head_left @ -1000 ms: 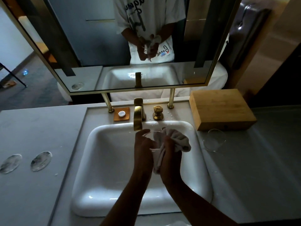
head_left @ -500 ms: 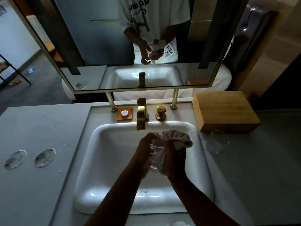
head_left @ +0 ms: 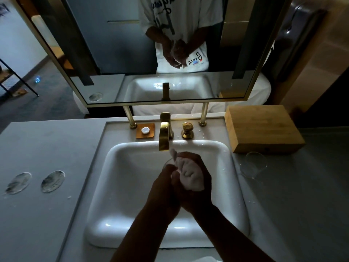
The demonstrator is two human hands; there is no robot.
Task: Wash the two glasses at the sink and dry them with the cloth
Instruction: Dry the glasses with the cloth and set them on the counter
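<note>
We see the cloth bunched in the right hand, fingers closed around it, held over the white sink just in front of the gold faucet. The left hand presses against it, fingers curled on a glass whose rim barely shows behind the cloth. A second glass lies on the bench right of the sink, beside the wooden box.
</note>
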